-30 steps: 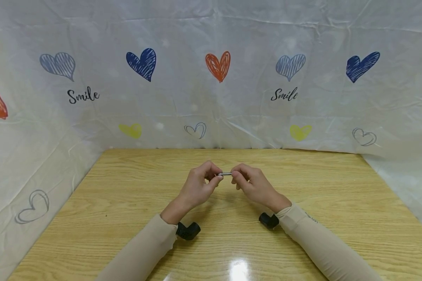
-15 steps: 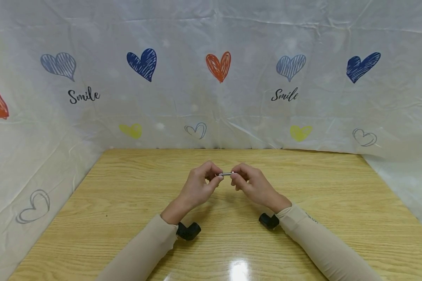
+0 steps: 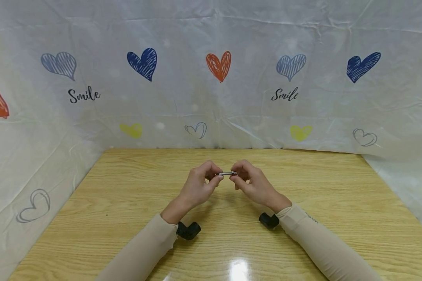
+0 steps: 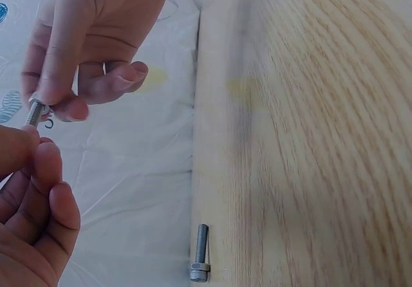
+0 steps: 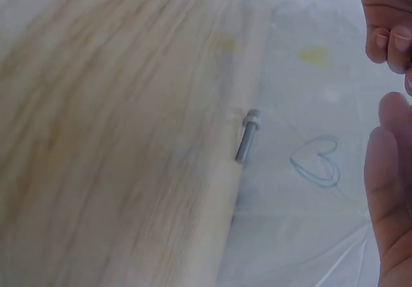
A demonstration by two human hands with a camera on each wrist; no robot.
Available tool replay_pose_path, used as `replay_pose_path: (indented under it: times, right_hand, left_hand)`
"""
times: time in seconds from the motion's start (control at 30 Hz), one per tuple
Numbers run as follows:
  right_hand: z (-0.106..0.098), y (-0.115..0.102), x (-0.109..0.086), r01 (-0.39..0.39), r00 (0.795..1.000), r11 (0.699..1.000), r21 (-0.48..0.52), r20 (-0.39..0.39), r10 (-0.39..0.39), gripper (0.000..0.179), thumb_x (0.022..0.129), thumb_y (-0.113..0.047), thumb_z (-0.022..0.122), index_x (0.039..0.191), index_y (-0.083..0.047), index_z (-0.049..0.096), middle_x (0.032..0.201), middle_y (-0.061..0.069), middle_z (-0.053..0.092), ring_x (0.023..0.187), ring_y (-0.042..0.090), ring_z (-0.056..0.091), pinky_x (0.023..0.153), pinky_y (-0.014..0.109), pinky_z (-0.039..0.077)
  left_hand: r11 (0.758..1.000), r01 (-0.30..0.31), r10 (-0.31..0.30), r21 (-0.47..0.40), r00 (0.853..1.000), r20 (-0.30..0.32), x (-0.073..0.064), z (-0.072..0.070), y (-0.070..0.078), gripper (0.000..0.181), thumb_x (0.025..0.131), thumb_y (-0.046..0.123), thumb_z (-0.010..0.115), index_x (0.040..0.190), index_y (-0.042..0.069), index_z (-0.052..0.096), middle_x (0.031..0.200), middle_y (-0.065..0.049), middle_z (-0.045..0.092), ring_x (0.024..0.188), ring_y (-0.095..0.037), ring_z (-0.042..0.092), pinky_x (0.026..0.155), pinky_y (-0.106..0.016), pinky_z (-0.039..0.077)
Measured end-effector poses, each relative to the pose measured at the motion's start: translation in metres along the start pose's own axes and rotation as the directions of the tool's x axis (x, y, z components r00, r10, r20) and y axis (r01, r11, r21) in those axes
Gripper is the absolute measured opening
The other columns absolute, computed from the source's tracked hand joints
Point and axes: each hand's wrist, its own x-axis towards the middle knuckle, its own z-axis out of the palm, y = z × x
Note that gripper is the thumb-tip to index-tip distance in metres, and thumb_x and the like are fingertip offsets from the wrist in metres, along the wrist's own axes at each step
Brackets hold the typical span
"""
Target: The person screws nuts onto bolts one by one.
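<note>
Both hands meet over the table around a small metal bolt [image 3: 226, 173], which lies level between them. My left hand [image 3: 199, 184] pinches its left end between thumb and fingers. At the right end my right hand [image 3: 254, 182] pinches a nut [image 4: 36, 99] on or against the thread, partly covered by fingertips. Seen from the left wrist, the shaft's thread shows between the two hands. A second bolt [image 4: 201, 255], with a nut close to its head, lies by the table's edge; the right wrist view shows a bolt [image 5: 247, 137] there too. In the head view it is not visible.
The wooden table [image 3: 133, 230] runs back to a white curtain [image 3: 253, 117] printed with hearts, which also covers both sides. Dark curved pieces [image 3: 190, 231] stick out at both wrists, below the beige sleeves [image 3: 144, 246].
The right fingertips have shifted and spread slightly, so more of the bolt's right end shows between them. The left hand and the bolt stay nearly in place.
</note>
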Motion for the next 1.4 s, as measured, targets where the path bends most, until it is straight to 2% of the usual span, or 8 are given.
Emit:
replay_pose_path:
  times: [0.2,0.3,0.47,0.7,0.83,0.97,1.13,1.4]
  right_hand:
    - [0.0,-0.001,0.0,-0.048,0.999,0.998,-0.038,0.013,0.048,0.011,0.101,-0.018,0.05,0.097,-0.017,0.061,0.084,-0.003,0.063,0.065,0.015,0.061,0.058,0.029,0.05]
    - [-0.001,-0.001,0.0,-0.049,0.999,0.998,-0.04,0.01,0.05,0.008,0.099,-0.017,0.054,0.105,-0.016,0.059,0.085,-0.002,0.064,0.066,0.014,0.061,0.058,0.03,0.05]
    - [0.0,-0.001,-0.001,-0.006,1.0,1.0,-0.026,-0.007,0.006,0.025,0.094,-0.012,0.061,0.118,-0.013,0.053,0.093,0.001,0.066,0.067,0.013,0.062,0.056,0.032,0.049]
    - [0.001,0.0,0.0,-0.017,1.0,1.0,-0.01,-0.004,0.017,0.008,0.097,-0.01,0.056,0.103,-0.015,0.058,0.084,0.004,0.063,0.063,0.019,0.061,0.056,0.03,0.049]
    - [0.001,-0.004,0.001,-0.08,0.997,0.995,-0.051,-0.002,0.08,0.015,0.1,-0.01,0.05,0.091,-0.016,0.061,0.079,0.001,0.062,0.064,0.02,0.06,0.057,0.029,0.047]
    - [-0.001,-0.022,0.001,-0.076,0.997,0.995,-0.068,0.003,0.076,0.008,0.097,-0.005,0.054,0.103,-0.006,0.059,0.083,0.007,0.064,0.064,0.022,0.06,0.057,0.032,0.047]
    - [-0.004,-0.039,0.002,0.003,1.0,0.999,-0.044,0.002,-0.003,0.022,0.091,0.004,0.06,0.112,0.002,0.052,0.089,0.015,0.064,0.064,0.023,0.062,0.056,0.032,0.049]
    - [0.0,0.0,0.0,-0.012,1.0,0.999,-0.045,0.017,0.013,0.011,0.101,-0.016,0.049,0.099,-0.014,0.059,0.081,0.009,0.062,0.063,0.016,0.059,0.054,0.028,0.047]
  left_hand:
    - [1.0,-0.001,0.001,-0.008,1.0,0.005,-0.001,0.0,0.001,0.008,0.09,0.001,0.064,0.094,0.007,0.061,0.074,0.002,0.062,0.059,-0.01,0.055,0.055,-0.035,0.049]
    - [1.0,-0.002,0.002,-0.013,1.0,0.008,0.0,0.0,0.0,0.007,0.09,0.001,0.064,0.095,0.006,0.061,0.074,0.002,0.061,0.059,-0.01,0.055,0.055,-0.036,0.05]
    - [1.0,-0.003,0.003,-0.012,1.0,0.007,0.0,0.0,-0.001,0.008,0.09,0.001,0.064,0.094,0.007,0.061,0.073,0.003,0.06,0.058,-0.01,0.054,0.054,-0.035,0.049]
    - [1.0,-0.008,0.009,-0.019,1.0,0.006,0.001,0.0,0.001,0.008,0.09,0.001,0.065,0.094,0.007,0.061,0.072,0.002,0.061,0.058,-0.01,0.055,0.054,-0.036,0.049]
    - [1.0,-0.004,0.004,-0.014,1.0,0.009,0.0,0.001,0.002,0.009,0.09,0.001,0.065,0.094,0.008,0.061,0.071,0.002,0.06,0.057,-0.009,0.054,0.054,-0.036,0.049]
    - [1.0,-0.008,0.008,-0.008,1.0,0.009,0.0,0.001,0.001,0.008,0.09,0.0,0.064,0.094,0.006,0.061,0.072,0.002,0.06,0.058,-0.01,0.054,0.055,-0.036,0.05]
    - [1.0,-0.012,0.012,-0.006,1.0,0.004,0.0,0.001,0.0,0.008,0.09,0.0,0.065,0.094,0.006,0.061,0.072,0.003,0.06,0.059,-0.01,0.054,0.056,-0.035,0.05]
    - [1.0,0.003,-0.003,0.0,1.0,0.003,0.0,0.001,0.002,0.008,0.09,0.002,0.065,0.094,0.008,0.061,0.072,0.003,0.061,0.058,-0.01,0.054,0.056,-0.035,0.05]
